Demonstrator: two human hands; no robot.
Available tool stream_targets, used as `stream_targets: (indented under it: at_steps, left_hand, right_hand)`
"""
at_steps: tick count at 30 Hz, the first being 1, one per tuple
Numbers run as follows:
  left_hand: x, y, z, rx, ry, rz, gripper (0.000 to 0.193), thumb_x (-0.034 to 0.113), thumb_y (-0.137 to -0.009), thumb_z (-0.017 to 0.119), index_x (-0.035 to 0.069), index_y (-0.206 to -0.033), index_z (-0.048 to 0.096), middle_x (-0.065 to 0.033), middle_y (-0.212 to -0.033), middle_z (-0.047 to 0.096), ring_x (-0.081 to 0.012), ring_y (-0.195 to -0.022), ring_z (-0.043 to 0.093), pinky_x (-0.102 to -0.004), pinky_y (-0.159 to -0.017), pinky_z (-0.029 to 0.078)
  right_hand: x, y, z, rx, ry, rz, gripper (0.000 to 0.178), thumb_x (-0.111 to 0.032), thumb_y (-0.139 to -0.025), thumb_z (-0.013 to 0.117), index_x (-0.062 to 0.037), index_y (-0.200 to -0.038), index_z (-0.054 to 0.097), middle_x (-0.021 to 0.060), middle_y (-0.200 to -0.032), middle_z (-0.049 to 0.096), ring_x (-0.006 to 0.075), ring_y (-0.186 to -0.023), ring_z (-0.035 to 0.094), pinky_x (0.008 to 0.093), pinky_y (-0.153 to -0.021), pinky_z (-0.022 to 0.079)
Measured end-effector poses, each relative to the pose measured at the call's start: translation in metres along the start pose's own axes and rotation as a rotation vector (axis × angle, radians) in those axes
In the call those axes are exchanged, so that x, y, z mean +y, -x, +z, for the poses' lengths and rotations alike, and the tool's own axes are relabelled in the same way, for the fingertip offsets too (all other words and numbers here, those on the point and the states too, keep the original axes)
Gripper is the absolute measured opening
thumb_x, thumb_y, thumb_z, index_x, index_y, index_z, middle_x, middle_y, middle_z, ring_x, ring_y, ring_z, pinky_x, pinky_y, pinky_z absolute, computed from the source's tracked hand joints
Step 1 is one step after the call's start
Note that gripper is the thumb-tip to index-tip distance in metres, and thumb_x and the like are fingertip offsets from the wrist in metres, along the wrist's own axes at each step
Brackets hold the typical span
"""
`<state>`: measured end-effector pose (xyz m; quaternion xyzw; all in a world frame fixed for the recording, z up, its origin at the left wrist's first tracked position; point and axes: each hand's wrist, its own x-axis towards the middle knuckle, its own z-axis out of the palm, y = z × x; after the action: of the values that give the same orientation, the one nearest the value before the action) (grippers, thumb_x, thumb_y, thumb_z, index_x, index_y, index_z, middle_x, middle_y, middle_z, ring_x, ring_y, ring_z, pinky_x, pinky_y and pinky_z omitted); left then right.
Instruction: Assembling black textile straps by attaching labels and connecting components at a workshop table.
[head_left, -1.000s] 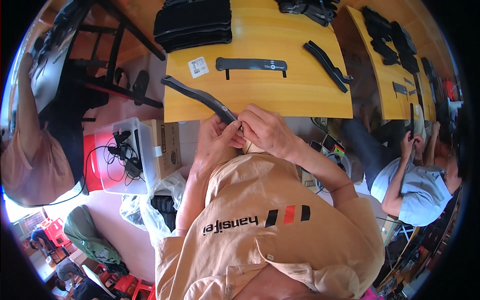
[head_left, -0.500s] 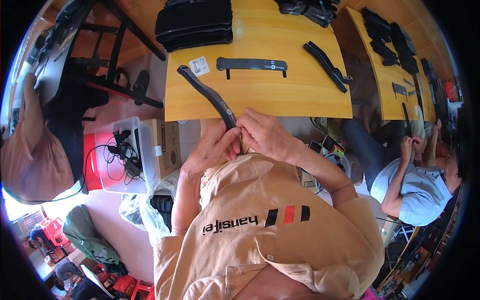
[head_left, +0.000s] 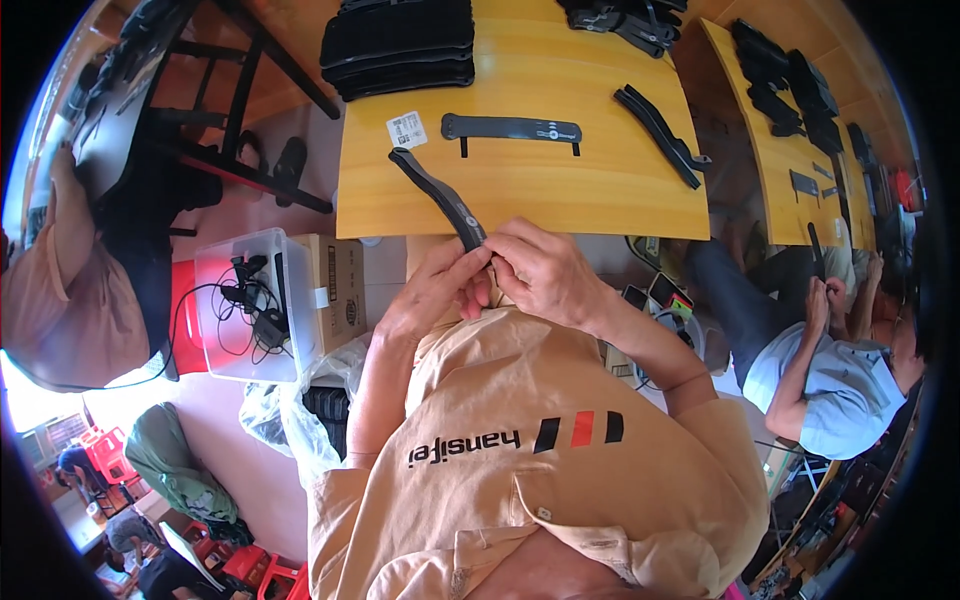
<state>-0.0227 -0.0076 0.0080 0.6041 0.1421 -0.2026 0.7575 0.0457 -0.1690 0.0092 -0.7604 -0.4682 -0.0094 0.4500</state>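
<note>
- The left hand (head_left: 435, 290) is holding the strap (head_left: 445, 203), its thumb lying on top and its fingers curling closed underneath.
- The right hand (head_left: 550, 275) is meeting it at the strap's near end, thumb and forefinger pinching nearly together there; the fingers are hiding exactly what part they are gripping.
- The strap, dark grey and narrow, is slanting up and leftward from the hands, in front of the chest, its far end showing over the table (head_left: 560, 190), just below the label (head_left: 407, 130). Whether that end is touching the wood, I cannot tell.
- A flat strap (head_left: 515, 129) is lying crosswise on the table, right of the label, two short black tabs sticking out below it.
- A folded strap (head_left: 660, 135) is lying aslant near the right edge.
- A black stack (head_left: 398, 50) is standing at the far left, a bundle (head_left: 625, 22) lying at the far right.
- Left of the person, a clear bin (head_left: 222, 345) is holding cables (head_left: 268, 328) beside a carton (head_left: 338, 290).
- At right, a co-worker (head_left: 825, 380) is sitting by another table (head_left: 775, 165).
</note>
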Motion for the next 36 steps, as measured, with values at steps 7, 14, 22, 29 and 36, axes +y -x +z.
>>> stream_targets:
  at_steps: [7, 14, 22, 29, 36]
  left_hand:
    - [-0.004, 0.000, 0.001, -0.043, 0.040, 0.011, 0.031, 0.029, -0.094, 0.045, 0.002, -0.081, 0.054, -0.0049, -0.063, 0.054, -0.0107, -0.052, 0.052, -0.0194, -0.047, 0.041]
    - [0.002, 0.003, 0.004, -0.025, -0.045, 0.030, 0.030, 0.027, -0.094, 0.041, 0.004, -0.079, 0.051, -0.0037, -0.062, 0.053, -0.0094, -0.049, 0.051, -0.0195, -0.044, 0.040]
    - [0.004, 0.002, 0.006, -0.001, -0.170, 0.057, 0.028, 0.022, -0.092, 0.037, 0.003, -0.075, 0.048, -0.0026, -0.054, 0.048, -0.0087, -0.045, 0.045, -0.0219, -0.042, 0.036]
    - [0.010, 0.007, 0.007, -0.034, -0.208, 0.161, 0.027, 0.018, -0.092, 0.037, 0.002, -0.073, 0.047, -0.0020, -0.052, 0.047, -0.0091, -0.044, 0.044, -0.0232, -0.042, 0.035]
    - [0.007, 0.004, 0.012, 0.046, -0.112, 0.105, 0.028, 0.021, -0.091, 0.036, 0.004, -0.071, 0.045, -0.0037, -0.051, 0.046, -0.0092, -0.042, 0.041, -0.0232, -0.040, 0.032]
  right_hand:
    - [0.002, 0.004, 0.005, 0.044, 0.009, 0.000, 0.013, 0.001, -0.069, 0.062, -0.0020, -0.080, 0.056, 0.0089, -0.073, 0.051, 0.0260, -0.058, 0.058, 0.0339, -0.050, 0.049]
    - [0.001, 0.001, 0.004, 0.072, 0.086, -0.047, 0.014, 0.001, -0.068, 0.063, -0.0016, -0.078, 0.054, 0.0083, -0.073, 0.050, 0.0251, -0.059, 0.058, 0.0330, -0.050, 0.048]
    - [0.001, -0.001, 0.000, 0.060, 0.148, -0.139, 0.016, 0.003, -0.064, 0.063, -0.0014, -0.075, 0.052, 0.0076, -0.072, 0.047, 0.0230, -0.060, 0.055, 0.0322, -0.048, 0.047]
    - [0.001, -0.007, -0.004, 0.148, 0.090, -0.179, 0.020, 0.011, -0.062, 0.059, 0.0006, -0.079, 0.057, 0.0089, -0.069, 0.052, 0.0221, -0.054, 0.055, 0.0291, -0.045, 0.044]
    - [0.007, -0.009, -0.004, 0.100, -0.187, 0.046, 0.019, 0.010, -0.066, 0.060, 0.0008, -0.082, 0.056, 0.0112, -0.072, 0.053, 0.0234, -0.061, 0.057, 0.0287, -0.052, 0.045]
